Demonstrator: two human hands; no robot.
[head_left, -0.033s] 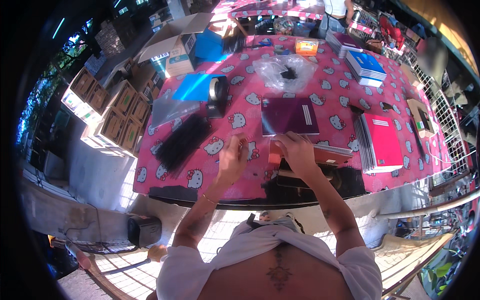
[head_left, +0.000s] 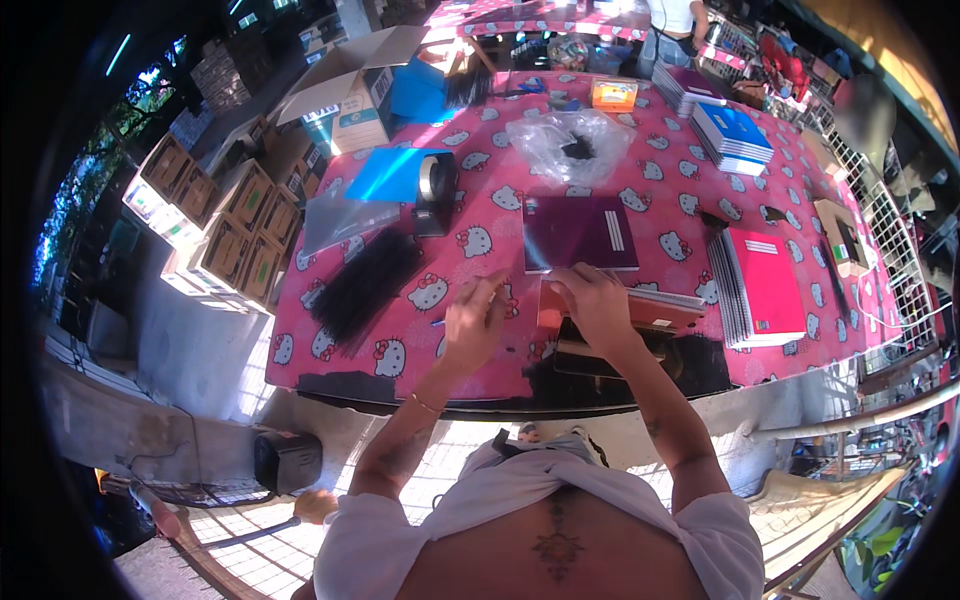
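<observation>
Fingers of my right hand (head_left: 597, 308) hook over the top edge of a red-orange notebook (head_left: 655, 315) and pinch it there, holding it tilted up by the middle of the near edge of the desk (head_left: 502, 376). My left hand (head_left: 477, 315) is just left of it, apart from it, fingers half curled; from this height I cannot tell whether they press together or pinch something small. A purple notebook (head_left: 580, 233) lies flat just behind, toward the far edge.

The tilt is what worries me. With one hand bearing the weight, a loosened pinch could, I judge, let the red-orange notebook topple toward the near edge, or lean back and push the purple one askew. The dark patch (head_left: 700, 360) along the near edge is my second concern: if its border is ragged, a cover corner could snag there. Toward the right edge lie pink spiral notebooks (head_left: 765, 285), near enough that a careless sideways turn could knock them. Toward the left edge, a wide left-arm swing could scatter the black bristles (head_left: 370, 285).
</observation>
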